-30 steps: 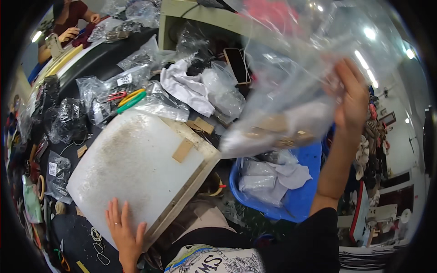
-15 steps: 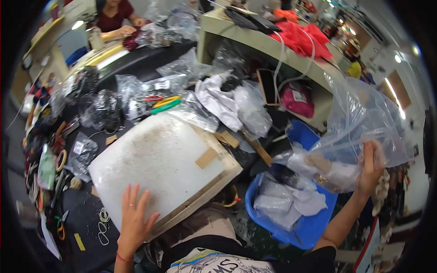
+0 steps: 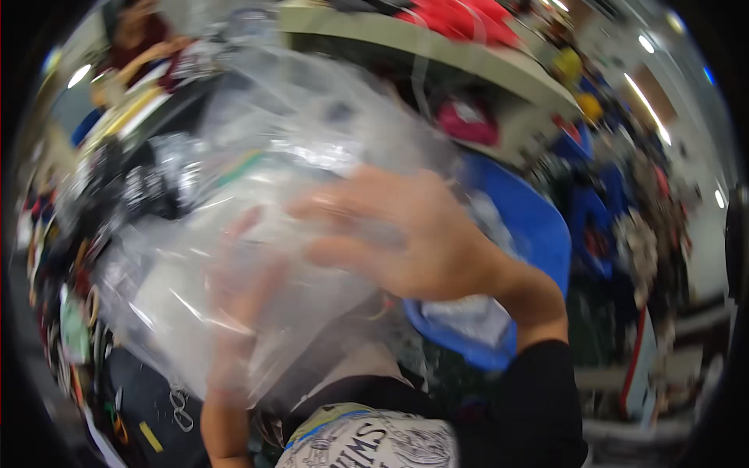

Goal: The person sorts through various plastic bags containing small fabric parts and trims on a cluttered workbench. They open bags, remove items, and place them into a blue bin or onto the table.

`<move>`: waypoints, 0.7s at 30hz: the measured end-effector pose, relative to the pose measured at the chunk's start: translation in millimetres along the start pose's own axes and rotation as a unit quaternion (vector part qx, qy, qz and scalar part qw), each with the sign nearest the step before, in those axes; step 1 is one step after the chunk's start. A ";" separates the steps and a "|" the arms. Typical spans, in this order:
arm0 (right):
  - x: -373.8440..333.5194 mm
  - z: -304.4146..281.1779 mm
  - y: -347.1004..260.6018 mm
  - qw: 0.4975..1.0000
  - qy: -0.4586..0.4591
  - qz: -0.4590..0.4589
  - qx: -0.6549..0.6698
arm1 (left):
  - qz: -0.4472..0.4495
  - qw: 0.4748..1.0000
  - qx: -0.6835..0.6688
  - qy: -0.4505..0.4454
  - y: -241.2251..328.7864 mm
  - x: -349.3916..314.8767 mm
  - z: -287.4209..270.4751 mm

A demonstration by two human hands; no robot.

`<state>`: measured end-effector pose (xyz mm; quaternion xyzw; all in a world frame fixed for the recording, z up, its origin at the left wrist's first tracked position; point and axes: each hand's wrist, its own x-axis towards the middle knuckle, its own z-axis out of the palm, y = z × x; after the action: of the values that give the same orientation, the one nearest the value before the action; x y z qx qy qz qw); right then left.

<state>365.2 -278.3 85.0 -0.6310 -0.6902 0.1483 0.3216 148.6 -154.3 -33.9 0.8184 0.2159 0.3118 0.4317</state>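
Observation:
A large clear plastic bag (image 3: 179,288) spreads over the white padded board in front of me, smeared by motion. My right hand (image 3: 421,230) reaches across to it from the right, fingers curled and blurred, with the bag's film at them. Beneath the film, above the board, is my left hand (image 3: 253,281); its fingers are too hazy to read. The board itself shows only dimly through the plastic, as does a green ring (image 3: 240,167) at its far side.
To the right stands a blue bin (image 3: 534,226) with wrapped white pieces (image 3: 472,316) in it. A pale shelf (image 3: 437,47) holds red cloth (image 3: 460,17). Tools and packets crowd the left. A person (image 3: 140,43) works at the far left.
My right hand has swung left with the clear bag, from above the blue bin to over the board. The bag now covers my left hand. The view has shifted right.

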 end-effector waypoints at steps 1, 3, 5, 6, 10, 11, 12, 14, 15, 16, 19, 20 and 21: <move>-14.5 -4.6 14.4 0.998 0.051 -0.007 -0.038 | -0.024 1.000 0.008 0.014 -15.8 5.3 -11.3; -37.2 -3.0 58.4 0.984 0.127 -0.064 -0.109 | -0.046 0.981 -0.086 0.167 -0.9 20.2 -15.9; -101.6 2.8 107.2 0.978 0.041 0.192 -0.075 | -0.052 0.924 -0.197 0.324 5.1 21.3 -28.8; -139.9 13.8 133.0 0.951 0.004 0.308 -0.021 | -0.055 0.908 -0.193 0.367 -3.9 12.9 -44.1; -303.2 130.1 203.6 0.847 -0.127 0.515 -0.016 | -0.034 0.940 -0.134 0.311 -9.8 -1.6 -60.2; -337.3 161.4 216.4 0.849 -0.141 0.508 -0.032 | -0.053 0.941 -0.128 0.308 -17.0 -6.9 -60.7; -356.3 179.8 218.5 0.824 -0.125 0.553 0.010 | -0.070 0.940 -0.118 0.313 -24.4 -14.2 -65.4; -360.5 187.3 217.3 0.808 -0.106 0.577 0.047 | -0.075 0.948 -0.089 0.296 -20.4 -21.4 -76.5; -352.9 173.8 218.8 0.796 -0.175 0.580 0.015 | -0.058 0.954 -0.060 0.288 -7.1 -20.7 -71.0; -331.6 150.6 217.5 0.808 -0.204 0.553 0.013 | -0.044 0.960 -0.033 0.274 0.6 -20.1 -69.0; -234.0 77.3 185.8 0.900 -0.002 0.435 0.003 | -0.031 0.958 0.001 0.283 2.7 -26.1 -68.7; -210.3 66.3 177.4 0.907 -0.021 0.419 -0.025 | -0.028 0.958 -0.009 0.286 3.4 -26.1 -65.2; -187.9 56.0 171.6 0.914 -0.038 0.401 -0.055 | -0.036 0.961 -0.015 0.274 5.0 -27.0 -62.9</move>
<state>462.3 -421.3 -110.0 -0.8653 -0.3982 0.2503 0.1732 85.9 -137.8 -11.2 0.6869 0.3508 0.5114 0.3791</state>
